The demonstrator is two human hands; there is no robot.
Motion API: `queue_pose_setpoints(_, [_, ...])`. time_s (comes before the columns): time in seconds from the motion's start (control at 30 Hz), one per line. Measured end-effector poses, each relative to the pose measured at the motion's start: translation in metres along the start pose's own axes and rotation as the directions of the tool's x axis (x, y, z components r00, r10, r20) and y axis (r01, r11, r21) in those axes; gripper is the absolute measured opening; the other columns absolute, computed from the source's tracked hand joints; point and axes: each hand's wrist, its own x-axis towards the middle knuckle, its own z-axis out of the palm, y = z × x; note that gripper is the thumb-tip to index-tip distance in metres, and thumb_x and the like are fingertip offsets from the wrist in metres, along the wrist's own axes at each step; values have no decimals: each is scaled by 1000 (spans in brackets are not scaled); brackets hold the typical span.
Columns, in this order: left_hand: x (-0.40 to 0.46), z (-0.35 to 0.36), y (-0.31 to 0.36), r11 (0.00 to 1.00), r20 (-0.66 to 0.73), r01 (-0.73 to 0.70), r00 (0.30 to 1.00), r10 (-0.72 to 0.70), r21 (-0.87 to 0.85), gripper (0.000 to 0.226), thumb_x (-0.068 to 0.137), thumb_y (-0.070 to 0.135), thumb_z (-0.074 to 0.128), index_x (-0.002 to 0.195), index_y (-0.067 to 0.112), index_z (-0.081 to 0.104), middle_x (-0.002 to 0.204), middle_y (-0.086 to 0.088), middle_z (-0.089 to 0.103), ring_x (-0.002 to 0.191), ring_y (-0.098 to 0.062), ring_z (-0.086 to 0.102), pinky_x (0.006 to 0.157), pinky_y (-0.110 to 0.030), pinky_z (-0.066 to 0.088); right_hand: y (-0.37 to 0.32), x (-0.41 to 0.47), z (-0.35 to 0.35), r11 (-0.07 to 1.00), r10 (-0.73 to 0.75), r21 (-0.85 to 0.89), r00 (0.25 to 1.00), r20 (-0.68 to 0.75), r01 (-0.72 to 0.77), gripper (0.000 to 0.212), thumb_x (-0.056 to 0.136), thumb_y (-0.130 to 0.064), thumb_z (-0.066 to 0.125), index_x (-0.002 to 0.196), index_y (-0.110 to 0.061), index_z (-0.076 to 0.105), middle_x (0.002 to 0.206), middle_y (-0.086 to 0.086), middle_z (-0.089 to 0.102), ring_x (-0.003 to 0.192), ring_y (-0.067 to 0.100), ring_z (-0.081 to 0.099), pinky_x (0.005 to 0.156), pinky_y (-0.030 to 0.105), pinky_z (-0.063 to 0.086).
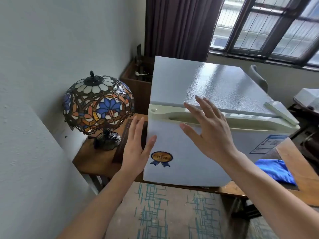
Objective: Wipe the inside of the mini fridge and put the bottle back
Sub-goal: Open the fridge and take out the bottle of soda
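A white mini fridge (215, 87) stands on a wooden table (96, 161), its door (186, 171) shut and a gold-and-blue ribbon sticker on the front. My left hand (136, 149) is spread beside the door's left edge, thumb touching the door. My right hand (208, 128) hovers open in front of the recessed handle at the door's top. A blue cloth (276, 171) lies on the table to the fridge's right. No bottle is in view; the fridge's inside is hidden.
A stained-glass lamp (98, 104) stands on the table left of the fridge, close to the wall. A cardboard piece (296, 163) lies by the cloth. Behind are a dark curtain (179, 26), a window and a chair. Patterned carpet lies below.
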Motion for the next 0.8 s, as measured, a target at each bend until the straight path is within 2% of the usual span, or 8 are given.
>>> queue_pose_setpoints(0.07, [3,2,2,1000,-1,8,1000,-8,-17,71,99,59,43,162,34,20,173,10,9,138,31,-2,119,-32,25,0,0,-1,1000,1,5,1000,-18,-1,62,97,-64,44,150,-32,49,164,7,39,154,30,32,120,54,34])
queue_pose_setpoints(0.2, [1,8,-1,995,12,5,1000,-4,-95,67,102,54,46,162,36,21,171,12,15,154,-3,23,119,-49,42,1,-1,2,1000,5,-10,1000,-14,-5,61,97,-61,47,149,-30,51,163,8,41,153,30,35,120,53,35])
queue_pose_setpoints(0.3, [1,9,-3,993,-8,7,1000,-8,-115,68,101,60,43,161,36,23,169,10,23,152,-12,34,113,-52,48,2,0,2,1000,13,-15,1000,-26,-14,60,98,-59,51,148,-25,53,162,9,41,151,32,36,120,54,35])
queue_pose_setpoints(0.5, [-2,10,1,982,3,28,1000,-28,-188,65,101,58,46,159,40,24,162,10,38,144,-13,47,109,-52,52,0,3,4,999,28,-37,998,-51,-29,52,98,-49,61,139,-18,62,159,13,44,147,35,41,117,55,39])
queue_pose_setpoints(0.7, [-4,9,2,971,29,89,996,-84,-224,62,104,53,48,160,40,23,151,10,55,135,-8,56,105,-49,56,3,0,10,999,11,-40,997,-79,-15,49,99,-48,62,137,-18,65,155,13,49,143,35,45,116,54,40])
queue_pose_setpoints(0.8, [-8,9,5,978,-2,91,996,-93,-190,61,104,51,46,160,39,26,145,9,61,131,-7,60,102,-47,57,3,0,10,999,0,-35,994,-113,-4,49,98,-50,58,133,-18,67,147,11,55,134,35,52,110,51,45])
